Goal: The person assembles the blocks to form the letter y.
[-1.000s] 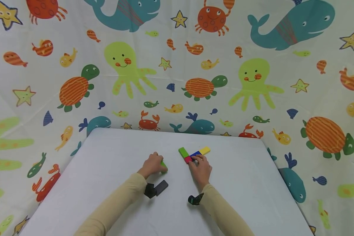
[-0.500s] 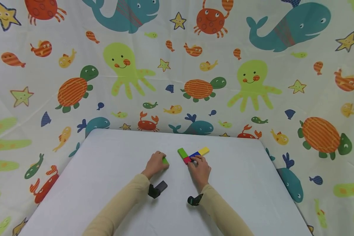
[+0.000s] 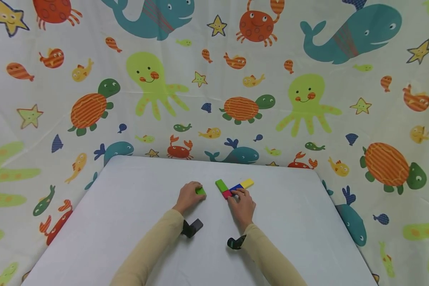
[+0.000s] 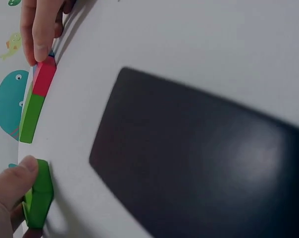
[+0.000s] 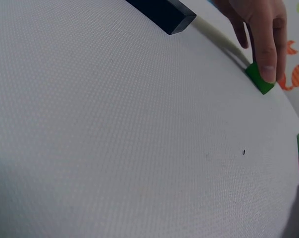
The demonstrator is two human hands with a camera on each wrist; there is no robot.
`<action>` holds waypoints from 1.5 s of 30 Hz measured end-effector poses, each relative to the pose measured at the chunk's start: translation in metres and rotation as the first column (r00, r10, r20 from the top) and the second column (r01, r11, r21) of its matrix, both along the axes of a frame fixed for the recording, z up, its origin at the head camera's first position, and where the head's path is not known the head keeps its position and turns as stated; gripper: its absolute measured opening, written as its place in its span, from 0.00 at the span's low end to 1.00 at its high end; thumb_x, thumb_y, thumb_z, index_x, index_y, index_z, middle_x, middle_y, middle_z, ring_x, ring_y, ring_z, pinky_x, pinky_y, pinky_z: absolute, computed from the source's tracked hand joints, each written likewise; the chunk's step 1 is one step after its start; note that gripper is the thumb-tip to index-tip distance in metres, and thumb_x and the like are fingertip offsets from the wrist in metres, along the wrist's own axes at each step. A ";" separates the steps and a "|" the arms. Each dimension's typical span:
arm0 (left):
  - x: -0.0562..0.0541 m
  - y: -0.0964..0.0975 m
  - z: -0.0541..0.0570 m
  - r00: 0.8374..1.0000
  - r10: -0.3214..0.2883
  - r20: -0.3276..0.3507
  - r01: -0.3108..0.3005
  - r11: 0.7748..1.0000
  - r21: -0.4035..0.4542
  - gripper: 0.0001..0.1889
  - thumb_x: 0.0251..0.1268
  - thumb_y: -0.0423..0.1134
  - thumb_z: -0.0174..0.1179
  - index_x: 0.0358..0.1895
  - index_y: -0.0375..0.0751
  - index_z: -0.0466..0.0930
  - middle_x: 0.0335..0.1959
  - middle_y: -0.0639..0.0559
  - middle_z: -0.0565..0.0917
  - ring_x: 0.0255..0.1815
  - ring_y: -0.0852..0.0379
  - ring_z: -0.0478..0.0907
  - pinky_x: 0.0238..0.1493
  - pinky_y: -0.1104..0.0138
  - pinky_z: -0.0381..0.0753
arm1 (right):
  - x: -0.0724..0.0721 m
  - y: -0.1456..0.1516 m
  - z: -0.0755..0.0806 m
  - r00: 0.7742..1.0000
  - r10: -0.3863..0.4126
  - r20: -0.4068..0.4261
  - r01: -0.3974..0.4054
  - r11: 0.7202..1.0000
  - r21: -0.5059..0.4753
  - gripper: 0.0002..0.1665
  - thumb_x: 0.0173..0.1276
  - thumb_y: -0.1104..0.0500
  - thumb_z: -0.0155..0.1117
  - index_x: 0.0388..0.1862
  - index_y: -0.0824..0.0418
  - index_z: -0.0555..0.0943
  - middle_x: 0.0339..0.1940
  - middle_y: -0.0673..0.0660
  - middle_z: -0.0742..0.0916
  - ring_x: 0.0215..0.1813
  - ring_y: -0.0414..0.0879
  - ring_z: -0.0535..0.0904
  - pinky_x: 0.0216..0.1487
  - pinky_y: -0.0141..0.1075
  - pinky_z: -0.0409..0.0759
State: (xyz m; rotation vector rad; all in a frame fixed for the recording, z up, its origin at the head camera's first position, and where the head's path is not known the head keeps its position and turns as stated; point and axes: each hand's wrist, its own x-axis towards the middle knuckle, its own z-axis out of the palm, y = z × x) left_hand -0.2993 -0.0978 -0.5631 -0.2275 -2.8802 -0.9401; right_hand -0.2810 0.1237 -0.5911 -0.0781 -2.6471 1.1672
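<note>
loose block (image 3: pixel 200 191) on table (image 3: pixel 128 206) | left of block row (image 3: pixel 234 187)

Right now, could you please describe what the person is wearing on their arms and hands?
Both hands, left hand and right hand, are bare. Long beige sleeves reach the wrists, each of which carries a small black device strapped on its inner side.

Both arms wear long, close-fitting tan sleeves reaching the wrists. A small black camera unit is strapped under each wrist: the left wrist's (image 3: pixel 192 228) is boxy, the right wrist's (image 3: pixel 236 242) is smaller and rounded.
</note>
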 end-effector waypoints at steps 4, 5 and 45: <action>-0.005 -0.003 0.004 0.998 -0.052 0.027 0.054 0.996 -0.068 0.24 0.55 0.42 0.72 0.54 0.33 0.83 0.56 0.41 0.81 0.58 0.41 0.75 0.60 0.50 0.71 | 0.001 0.000 0.001 1.000 0.002 -0.002 -0.002 1.000 -0.003 0.19 0.64 0.50 0.70 0.51 0.55 0.86 0.59 0.55 0.79 0.60 0.54 0.74 0.58 0.55 0.62; -0.007 -0.004 0.005 0.997 -0.066 0.043 0.069 0.995 -0.070 0.25 0.55 0.42 0.72 0.54 0.33 0.82 0.56 0.41 0.81 0.58 0.41 0.74 0.61 0.49 0.71 | 0.001 0.000 0.002 1.000 0.002 -0.002 -0.002 1.000 -0.006 0.19 0.63 0.50 0.70 0.51 0.55 0.86 0.59 0.55 0.79 0.60 0.54 0.74 0.58 0.55 0.62; -0.033 -0.008 0.010 0.972 -0.181 0.148 0.178 0.983 0.035 0.23 0.57 0.33 0.69 0.57 0.32 0.80 0.63 0.39 0.76 0.67 0.40 0.68 0.68 0.51 0.64 | -0.001 0.000 -0.003 1.000 -0.006 -0.008 0.006 1.000 0.028 0.19 0.64 0.48 0.69 0.52 0.54 0.85 0.61 0.55 0.79 0.62 0.55 0.73 0.62 0.57 0.61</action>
